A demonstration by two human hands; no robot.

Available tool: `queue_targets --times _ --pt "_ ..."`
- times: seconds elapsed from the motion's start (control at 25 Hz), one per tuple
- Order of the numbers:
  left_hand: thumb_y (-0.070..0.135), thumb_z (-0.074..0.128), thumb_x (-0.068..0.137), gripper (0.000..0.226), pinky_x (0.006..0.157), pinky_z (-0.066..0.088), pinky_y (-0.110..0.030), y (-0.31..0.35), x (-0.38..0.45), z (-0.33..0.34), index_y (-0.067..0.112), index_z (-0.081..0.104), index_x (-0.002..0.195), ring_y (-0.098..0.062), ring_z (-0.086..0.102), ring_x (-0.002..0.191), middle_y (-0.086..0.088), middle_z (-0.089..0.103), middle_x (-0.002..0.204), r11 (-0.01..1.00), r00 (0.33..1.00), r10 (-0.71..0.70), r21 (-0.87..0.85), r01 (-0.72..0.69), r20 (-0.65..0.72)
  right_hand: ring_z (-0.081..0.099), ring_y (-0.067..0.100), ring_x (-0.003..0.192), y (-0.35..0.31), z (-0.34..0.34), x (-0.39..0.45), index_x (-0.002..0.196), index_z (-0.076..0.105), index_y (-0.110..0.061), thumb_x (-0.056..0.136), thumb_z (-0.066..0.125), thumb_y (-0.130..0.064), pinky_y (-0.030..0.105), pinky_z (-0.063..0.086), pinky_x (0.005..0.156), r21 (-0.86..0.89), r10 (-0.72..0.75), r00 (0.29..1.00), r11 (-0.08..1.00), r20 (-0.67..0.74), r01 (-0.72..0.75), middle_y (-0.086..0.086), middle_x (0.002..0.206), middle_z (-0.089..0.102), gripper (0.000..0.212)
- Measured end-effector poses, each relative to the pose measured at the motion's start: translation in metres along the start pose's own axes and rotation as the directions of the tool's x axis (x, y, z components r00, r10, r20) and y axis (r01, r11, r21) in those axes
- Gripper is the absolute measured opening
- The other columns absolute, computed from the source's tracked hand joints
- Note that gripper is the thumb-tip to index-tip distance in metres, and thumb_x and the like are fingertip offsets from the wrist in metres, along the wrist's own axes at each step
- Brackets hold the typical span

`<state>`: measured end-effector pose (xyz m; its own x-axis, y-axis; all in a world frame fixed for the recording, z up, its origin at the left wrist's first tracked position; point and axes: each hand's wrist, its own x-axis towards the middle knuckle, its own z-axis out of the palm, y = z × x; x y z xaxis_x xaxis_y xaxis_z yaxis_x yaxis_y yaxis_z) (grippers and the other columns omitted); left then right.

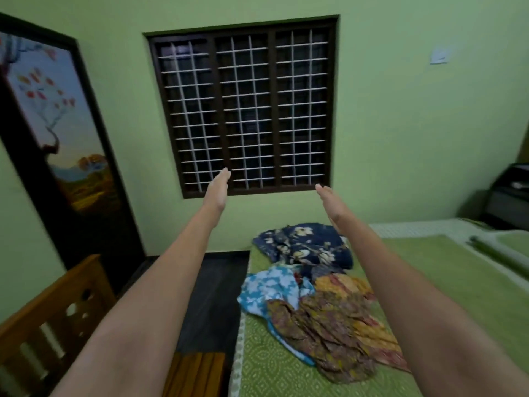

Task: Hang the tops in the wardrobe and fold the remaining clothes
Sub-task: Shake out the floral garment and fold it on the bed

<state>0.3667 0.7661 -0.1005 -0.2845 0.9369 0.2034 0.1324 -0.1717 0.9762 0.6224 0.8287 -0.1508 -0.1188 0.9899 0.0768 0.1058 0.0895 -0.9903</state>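
A heap of clothes lies on the green bed: a dark blue floral garment at the far end, a light blue and white printed garment on the left, and a brown and yellow patterned garment nearest me. Both my arms are stretched out forward above the bed. My left hand and my right hand are held up in front of the window with straight fingers, palms facing each other. Neither hand holds or touches anything.
A barred dark window fills the green wall ahead. A tall dark wardrobe door with a painted tree scene stands at the left. A wooden chair is at the lower left, dark floor beside the bed, a dark cabinet at the far right.
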Motion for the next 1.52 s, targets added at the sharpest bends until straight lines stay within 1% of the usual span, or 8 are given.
queue_targets --times 0.4,0.76,0.92,1.04,1.16,1.24,1.4,1.52 --pt "0.036 0.025 0.104 0.051 0.119 0.018 -0.040 -0.079 0.043 0.092 0.018 0.020 0.151 -0.018 0.021 0.145 0.001 0.021 0.158 0.997 0.989 -0.066 0.035 0.062 0.130 0.026 0.029 0.141 0.066 -0.082 0.006 0.151 0.021 -0.016 0.093 0.040 -0.060 0.048 0.023 0.114 -0.149 0.126 0.979 0.977 -0.159 -0.150 0.008 0.156 0.024 0.075" --pt "0.044 0.027 0.103 0.054 0.104 0.035 -0.043 -0.228 0.088 0.202 0.014 0.027 0.148 -0.029 0.043 0.131 -0.009 0.045 0.144 0.906 0.906 -0.419 0.097 0.412 0.067 0.035 0.033 0.135 0.240 -0.125 0.096 0.149 0.022 -0.007 0.098 0.047 -0.040 0.039 0.035 0.105 -0.281 0.432 0.898 0.854 -0.084 -0.437 0.007 0.147 0.033 0.065" --pt "0.044 0.033 0.102 0.056 0.111 0.032 -0.043 -0.364 0.068 0.252 0.014 0.028 0.149 -0.029 0.034 0.138 -0.008 0.033 0.152 0.757 0.820 -0.565 0.450 0.473 0.089 0.055 0.038 0.113 0.393 -0.138 0.117 0.145 0.028 -0.009 0.097 0.051 -0.037 0.048 0.048 0.093 -0.424 0.649 0.757 0.665 -0.078 -0.614 0.020 0.135 0.050 0.061" --pt "0.040 0.043 0.100 0.060 0.114 0.026 -0.044 -0.465 0.037 0.276 0.015 0.023 0.151 -0.029 0.021 0.143 -0.007 0.018 0.158 0.570 0.735 -0.658 0.748 0.340 0.167 0.060 0.032 0.100 0.471 -0.133 0.105 0.143 0.032 -0.008 0.097 0.051 -0.035 0.033 0.049 0.075 -0.528 0.743 0.666 0.540 -0.067 -0.656 0.017 0.127 0.055 0.057" --pt "0.035 0.051 0.097 0.068 0.110 0.034 -0.045 -0.552 0.026 0.286 0.016 0.016 0.153 -0.030 0.029 0.139 -0.005 0.013 0.159 0.452 0.635 -0.728 0.877 0.164 0.257 0.055 0.021 0.077 0.552 -0.132 0.115 0.132 0.045 -0.009 0.097 0.053 -0.030 0.028 0.042 0.058 -0.562 0.785 0.616 0.483 -0.061 -0.672 0.013 0.104 0.059 0.042" --pt "0.030 0.055 0.096 0.073 0.109 0.035 -0.043 -0.590 0.037 0.290 0.016 0.011 0.153 -0.030 0.028 0.140 -0.004 0.008 0.160 0.407 0.637 -0.748 0.887 0.216 0.188 0.057 0.024 0.092 0.595 -0.127 0.126 0.131 0.047 -0.006 0.095 0.057 -0.023 0.034 0.045 0.071 -0.499 0.806 0.590 0.490 -0.054 -0.715 0.010 0.106 0.057 0.041" --pt "0.029 0.065 0.090 0.088 0.101 0.040 -0.043 -0.639 0.074 0.300 0.013 0.005 0.153 -0.032 0.034 0.136 -0.007 0.003 0.159 0.383 0.742 -0.670 0.851 0.359 -0.012 0.049 0.032 0.122 0.642 -0.115 0.157 0.141 0.037 -0.010 0.090 0.066 -0.024 0.037 0.046 0.081 -0.384 0.836 0.545 0.481 -0.072 -0.788 0.007 0.132 0.050 0.061" --pt "0.038 0.069 0.085 0.062 0.087 0.045 -0.043 -0.662 0.095 0.304 0.014 0.038 0.133 -0.034 0.045 0.123 -0.011 0.026 0.148 0.468 0.770 -0.637 0.776 0.423 -0.036 0.034 0.035 0.134 0.664 -0.105 0.172 0.147 0.030 -0.018 0.078 0.073 -0.048 0.048 0.033 0.108 -0.519 0.794 0.603 0.482 -0.083 -0.706 0.008 0.146 0.039 0.086"
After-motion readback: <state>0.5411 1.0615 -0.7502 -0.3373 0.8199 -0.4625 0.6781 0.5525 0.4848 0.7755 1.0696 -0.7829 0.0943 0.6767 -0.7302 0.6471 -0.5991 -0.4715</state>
